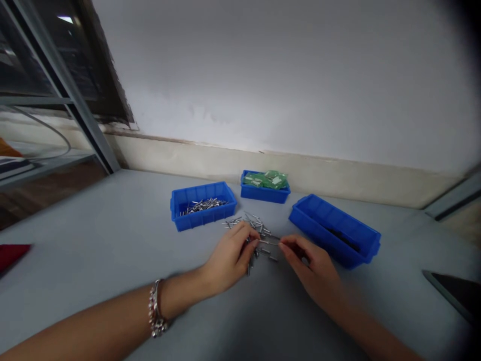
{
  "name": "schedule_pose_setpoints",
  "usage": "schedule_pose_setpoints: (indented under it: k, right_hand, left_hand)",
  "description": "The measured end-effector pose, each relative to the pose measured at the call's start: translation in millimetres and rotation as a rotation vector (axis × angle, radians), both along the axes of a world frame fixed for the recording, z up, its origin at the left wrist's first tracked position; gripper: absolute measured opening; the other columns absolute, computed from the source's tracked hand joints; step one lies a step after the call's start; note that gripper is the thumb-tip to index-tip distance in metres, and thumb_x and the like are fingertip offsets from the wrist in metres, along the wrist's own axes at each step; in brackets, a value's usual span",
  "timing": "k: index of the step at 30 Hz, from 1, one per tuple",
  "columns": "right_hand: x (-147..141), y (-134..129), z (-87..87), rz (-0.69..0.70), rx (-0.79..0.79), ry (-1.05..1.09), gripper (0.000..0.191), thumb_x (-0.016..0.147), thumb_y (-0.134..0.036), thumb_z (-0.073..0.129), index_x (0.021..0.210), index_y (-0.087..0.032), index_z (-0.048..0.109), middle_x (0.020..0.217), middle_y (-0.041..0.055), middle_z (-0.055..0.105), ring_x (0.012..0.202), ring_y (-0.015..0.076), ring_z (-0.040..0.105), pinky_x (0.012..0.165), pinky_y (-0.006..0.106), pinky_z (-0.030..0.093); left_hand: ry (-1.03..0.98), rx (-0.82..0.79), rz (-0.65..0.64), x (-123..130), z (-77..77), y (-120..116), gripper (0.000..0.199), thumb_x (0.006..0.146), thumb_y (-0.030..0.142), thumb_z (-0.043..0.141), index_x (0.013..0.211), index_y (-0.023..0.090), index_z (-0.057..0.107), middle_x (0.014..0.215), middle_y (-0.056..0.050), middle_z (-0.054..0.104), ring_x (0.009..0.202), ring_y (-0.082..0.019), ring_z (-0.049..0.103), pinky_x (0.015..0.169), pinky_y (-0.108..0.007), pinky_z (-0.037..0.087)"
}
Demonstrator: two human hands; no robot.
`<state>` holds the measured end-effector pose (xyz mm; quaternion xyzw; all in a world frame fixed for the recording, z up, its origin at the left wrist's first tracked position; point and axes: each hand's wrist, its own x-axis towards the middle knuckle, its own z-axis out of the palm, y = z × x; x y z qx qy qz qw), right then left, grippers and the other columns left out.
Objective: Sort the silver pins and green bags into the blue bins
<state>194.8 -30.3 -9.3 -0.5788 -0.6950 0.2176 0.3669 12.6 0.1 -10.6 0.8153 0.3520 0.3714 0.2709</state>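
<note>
Near the table's middle, my left hand (235, 253) pinches one end of a thin silver metal pin (268, 243) between thumb and fingertips. My right hand (310, 260) is closed at the pin's other end, its thumb and forefinger together. Around and beneath the fingers lies a loose pile of similar metal pins (255, 219), some with a thicker section; part of it is hidden by my left hand. Behind that hand stands a blue bin (201, 219) holding many more pins.
At the back, a small blue bin (265, 194) holds green plastic packets (268, 178). A long blue bin (334, 230) with dark items inside stands right of my right hand. A dark flat object (454, 296) lies far right, something red (13, 254) far left. A wall (285, 90) rises behind.
</note>
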Motion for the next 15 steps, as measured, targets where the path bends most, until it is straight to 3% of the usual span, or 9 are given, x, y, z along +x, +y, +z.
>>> schedule_pose_setpoints:
  k: [15]
  right_hand:
    - [-0.3,-3.2,1.0,0.107,0.100,-0.090,0.012,0.084,-0.024,0.045,0.082,-0.021,0.056,0.071,0.0006,0.058,0.063,0.0142,0.052,0.058,0.025,0.039]
  left_hand:
    - [0.006,-0.001,0.004,0.9,0.7,-0.8,0.013,0.088,0.018,0.035,0.080,0.016,0.045,0.079,-0.003,0.046,0.075,-0.015,0.045,0.067,-0.028,0.037]
